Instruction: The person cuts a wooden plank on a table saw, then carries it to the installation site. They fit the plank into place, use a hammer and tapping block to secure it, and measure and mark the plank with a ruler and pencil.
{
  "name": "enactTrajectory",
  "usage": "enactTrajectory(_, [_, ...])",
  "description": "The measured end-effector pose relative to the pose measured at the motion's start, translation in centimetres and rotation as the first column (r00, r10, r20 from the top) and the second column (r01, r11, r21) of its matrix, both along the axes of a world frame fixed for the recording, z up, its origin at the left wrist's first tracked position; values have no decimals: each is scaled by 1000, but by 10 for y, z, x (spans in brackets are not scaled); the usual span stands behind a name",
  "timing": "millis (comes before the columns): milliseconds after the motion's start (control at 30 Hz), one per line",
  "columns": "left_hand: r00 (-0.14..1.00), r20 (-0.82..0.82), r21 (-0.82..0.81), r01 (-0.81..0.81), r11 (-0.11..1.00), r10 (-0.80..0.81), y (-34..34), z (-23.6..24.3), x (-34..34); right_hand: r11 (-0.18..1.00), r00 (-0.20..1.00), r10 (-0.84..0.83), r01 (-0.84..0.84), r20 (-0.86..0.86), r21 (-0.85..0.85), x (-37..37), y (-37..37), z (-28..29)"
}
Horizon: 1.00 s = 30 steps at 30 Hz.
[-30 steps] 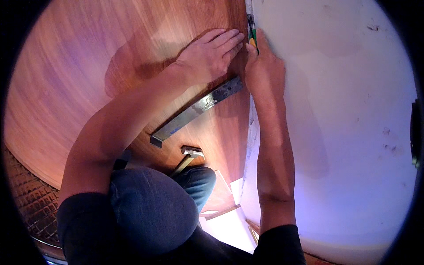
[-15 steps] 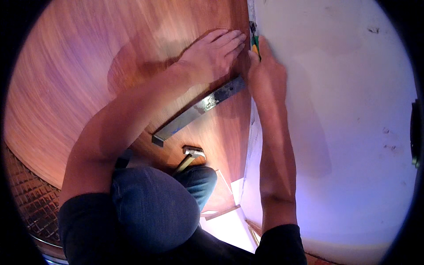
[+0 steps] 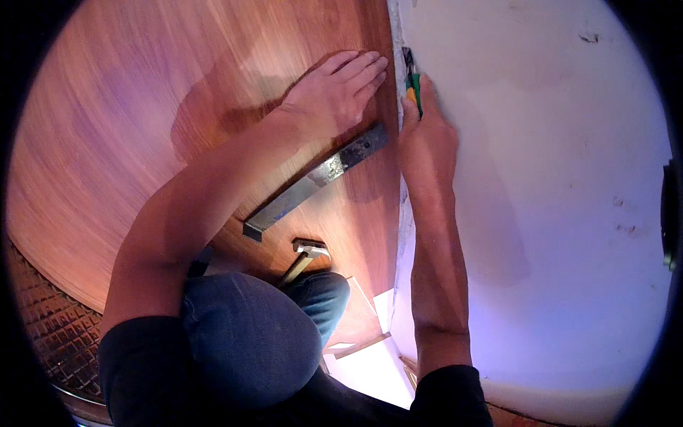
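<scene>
My left hand [image 3: 334, 92] lies palm down, fingers stretched, on the wood-grain panel [image 3: 142, 114], just short of its right edge. My right hand [image 3: 429, 139] grips a green-and-yellow utility knife [image 3: 414, 91], its dark end pointing up along the seam between panel and white surface. A flat metal bar with a bent end [image 3: 299, 191] lies diagonally on the panel below my left hand. Farther down, a hammer [image 3: 309, 249] lies beside my knee, its handle partly hidden.
The white, scuffed surface [image 3: 555, 185] fills the right side. A diamond-patterned dark surface [image 3: 60, 334] borders the panel at lower left. My jeans-covered legs [image 3: 249, 341] are in the lower middle, with smaller board pieces [image 3: 352, 320] beside them.
My right hand and the knife have moved down along the seam, toward me. My left hand stays spread on the panel, in nearly the same place.
</scene>
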<state>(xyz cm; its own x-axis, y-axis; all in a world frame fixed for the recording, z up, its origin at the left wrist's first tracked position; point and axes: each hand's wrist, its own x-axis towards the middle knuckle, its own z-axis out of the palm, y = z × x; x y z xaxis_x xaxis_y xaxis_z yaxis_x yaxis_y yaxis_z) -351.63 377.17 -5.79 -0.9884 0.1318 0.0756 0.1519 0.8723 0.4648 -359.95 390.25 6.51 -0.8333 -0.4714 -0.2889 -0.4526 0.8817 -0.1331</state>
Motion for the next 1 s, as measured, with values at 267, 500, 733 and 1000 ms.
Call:
enactTrajectory(267, [999, -51, 50, -9, 999, 12, -1, 0, 1, 999, 998, -44, 44, 51, 1, -7, -16, -13])
enactTrajectory(500, [994, -103, 31, -36, 999, 39, 0, -6, 2, 1000, 998, 11, -13, 56, 25, -5, -10, -13])
enactTrajectory(733, [994, -108, 74, -18, 997, 26, -4, -2, 1, 994, 991, -46, 33, 125, 104, -5, -14, -5])
enactTrajectory(1000, [997, -79, 17, -18, 1000, 19, 2, -2, 3, 995, 995, -76, 72, 58, 74, 4, -8, 7])
